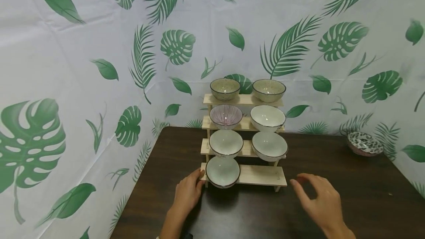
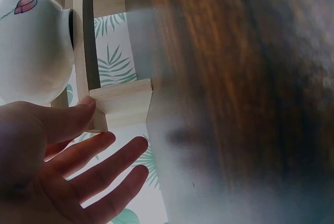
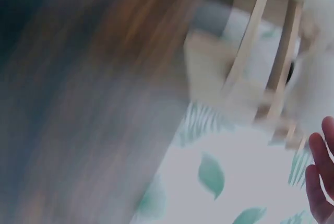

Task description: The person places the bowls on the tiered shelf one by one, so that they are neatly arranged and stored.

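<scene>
A tiered wooden display rack (image 1: 262,175) stands on the dark table, with bowls on every step. At the left end of its lowest step, my left hand (image 1: 187,191) pinches the board's corner between thumb and index finger; the other fingers extend loosely in the left wrist view. Right beside that hand, a pale bowl (image 1: 223,172) with a dark rim sits on the lowest step. My right hand (image 1: 319,199) hovers past the right end of the same step, apart from it, its thumb and fingers spread and holding nothing. Blur softens the right wrist view.
Higher steps carry a pale bowl (image 1: 226,143), another pale bowl (image 1: 269,146), a purple-striped bowl (image 1: 225,116), a white bowl (image 1: 267,117) and two speckled bowls (image 1: 225,89) on top. A patterned bowl (image 1: 365,144) lies at the table's back right. Leaf-printed cloth hangs behind.
</scene>
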`<state>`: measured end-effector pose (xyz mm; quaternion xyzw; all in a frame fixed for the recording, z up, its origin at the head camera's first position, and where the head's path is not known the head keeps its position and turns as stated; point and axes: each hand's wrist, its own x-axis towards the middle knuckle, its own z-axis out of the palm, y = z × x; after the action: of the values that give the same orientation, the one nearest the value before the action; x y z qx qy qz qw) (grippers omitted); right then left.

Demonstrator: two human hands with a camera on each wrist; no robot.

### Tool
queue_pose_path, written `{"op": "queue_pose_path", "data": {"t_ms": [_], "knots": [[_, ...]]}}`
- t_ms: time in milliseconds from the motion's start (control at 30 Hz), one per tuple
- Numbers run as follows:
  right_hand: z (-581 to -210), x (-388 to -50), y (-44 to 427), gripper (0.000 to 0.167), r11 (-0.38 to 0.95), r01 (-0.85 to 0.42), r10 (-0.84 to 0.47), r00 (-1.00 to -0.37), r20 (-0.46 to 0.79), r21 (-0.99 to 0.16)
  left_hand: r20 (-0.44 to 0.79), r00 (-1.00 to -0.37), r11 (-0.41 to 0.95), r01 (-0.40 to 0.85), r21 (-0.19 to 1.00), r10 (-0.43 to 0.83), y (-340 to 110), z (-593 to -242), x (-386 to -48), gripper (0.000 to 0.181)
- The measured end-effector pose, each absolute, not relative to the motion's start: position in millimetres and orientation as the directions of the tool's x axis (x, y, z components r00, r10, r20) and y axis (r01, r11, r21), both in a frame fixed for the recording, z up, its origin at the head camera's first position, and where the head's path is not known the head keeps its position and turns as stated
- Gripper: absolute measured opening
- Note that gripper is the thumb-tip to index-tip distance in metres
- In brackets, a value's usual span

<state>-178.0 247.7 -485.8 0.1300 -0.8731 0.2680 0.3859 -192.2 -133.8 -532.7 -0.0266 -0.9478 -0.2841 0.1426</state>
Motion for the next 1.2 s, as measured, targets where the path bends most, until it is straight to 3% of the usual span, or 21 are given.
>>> {"op": "queue_pose_path", "data": {"t_ms": [200,400,700,967,1200], "knots": [[-479,-200,290,0.023,0.838,-0.32,0.104,-0.702,0.705,-0.442,0.302,-0.953,0.836,0.142,0.529,-0.029,-134,-534,-192,0.033],[-479,-230,336,0.054,0.857,-0.166,0.157,-0.817,0.555,-0.488,0.305,-0.952,0.838,0.148,0.525,-0.023,-134,-536,-192,0.033],[-493,-285,403,0.094,0.867,-0.008,0.212,-0.899,0.383,-0.497,0.307,-0.951,0.835,0.144,0.531,-0.032,-135,-536,-194,0.036],[-502,-322,449,0.115,0.877,0.145,0.285,-0.925,0.252,-0.459,0.323,-0.946,0.84,0.144,0.523,-0.039,-134,-538,-195,0.038],[-512,-344,478,0.132,0.826,0.318,0.414,-0.903,0.118,-0.465,0.318,-0.947,0.845,0.141,0.516,-0.037,-133,-543,-194,0.038]]}}
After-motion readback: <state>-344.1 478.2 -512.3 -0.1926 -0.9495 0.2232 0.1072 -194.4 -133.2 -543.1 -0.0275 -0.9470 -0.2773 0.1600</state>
